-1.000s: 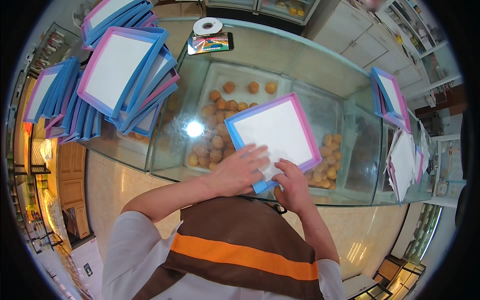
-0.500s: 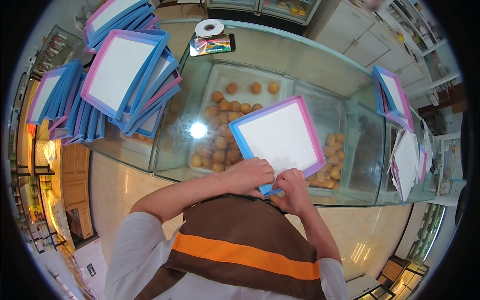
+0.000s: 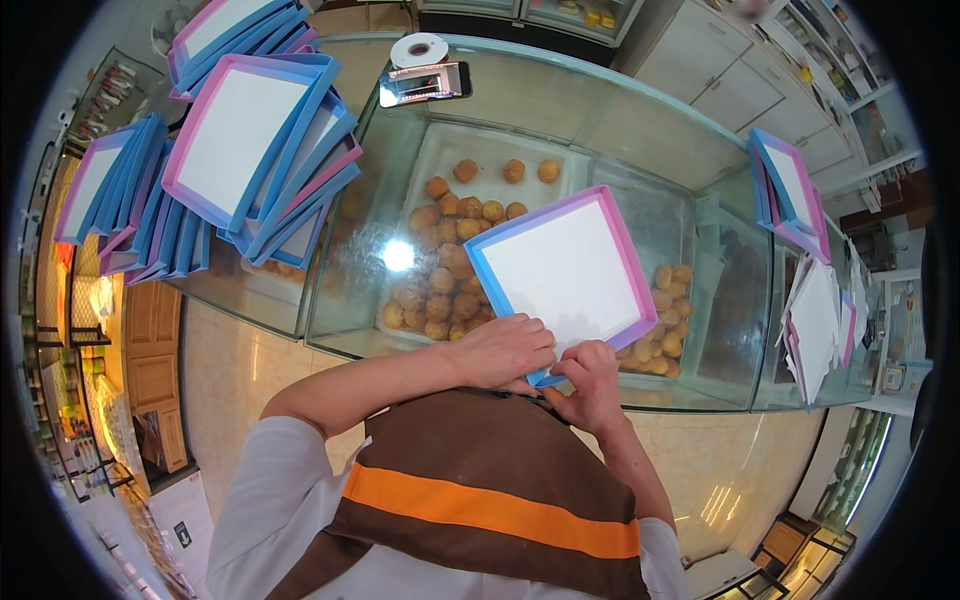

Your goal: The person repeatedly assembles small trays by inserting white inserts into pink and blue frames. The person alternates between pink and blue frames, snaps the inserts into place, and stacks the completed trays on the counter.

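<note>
A shallow cardboard box with blue, purple and pink sides and a white inside lies tilted on the glass counter in front of me. My left hand is closed on its near left corner, fingers over the edge. Right beside it, my right hand pinches the near side wall with thumb and fingers. The hands almost touch, and they partly hide that corner of the box.
Stacked boxes of the same kind rise at the left. More boxes and white card sheets stand at the right. A phone and a white roll lie at the back. Round brown pastries show under the glass.
The blue flap that stuck out at the near corner now lies folded in under my fingers. The box has shifted slightly right. The phone's picture has changed.
</note>
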`<state>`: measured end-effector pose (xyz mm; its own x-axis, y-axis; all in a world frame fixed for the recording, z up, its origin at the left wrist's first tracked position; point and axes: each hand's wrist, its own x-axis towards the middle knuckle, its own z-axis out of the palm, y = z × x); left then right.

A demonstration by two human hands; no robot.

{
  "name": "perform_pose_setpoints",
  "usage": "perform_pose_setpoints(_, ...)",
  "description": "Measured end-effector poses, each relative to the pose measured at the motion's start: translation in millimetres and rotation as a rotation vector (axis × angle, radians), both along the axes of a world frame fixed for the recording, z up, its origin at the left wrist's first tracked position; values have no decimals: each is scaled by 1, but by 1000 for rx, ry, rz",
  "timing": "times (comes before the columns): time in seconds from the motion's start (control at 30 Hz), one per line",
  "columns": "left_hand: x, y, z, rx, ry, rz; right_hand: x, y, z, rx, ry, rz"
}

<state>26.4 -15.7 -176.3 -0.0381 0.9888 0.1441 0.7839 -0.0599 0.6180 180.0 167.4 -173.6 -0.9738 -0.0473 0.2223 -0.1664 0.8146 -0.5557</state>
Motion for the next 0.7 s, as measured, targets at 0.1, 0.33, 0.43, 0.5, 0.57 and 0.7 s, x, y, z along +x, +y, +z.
perform_pose_setpoints(0.1,-1,7,9,-37,33,13,0,1,-1,-10,-8,13)
perform_pose_setpoints(0.33,-4,33,17,-443,-120,-101,-2,2,-1,-45,2,18)
perform_pose_setpoints(0.43,-8,31,14,-400,-206,-93,-1,1,0,-71,10,13)
perform_pose_setpoints(0.5,-10,31,13,-396,-257,-55,-3,1,2,-94,30,13)
perform_pose_setpoints(0.57,-13,31,17,-343,-301,-82,-2,1,2,-99,35,7)
perform_pose_setpoints(0.7,-14,29,16,-330,-221,-130,-1,6,-2,-91,47,29)
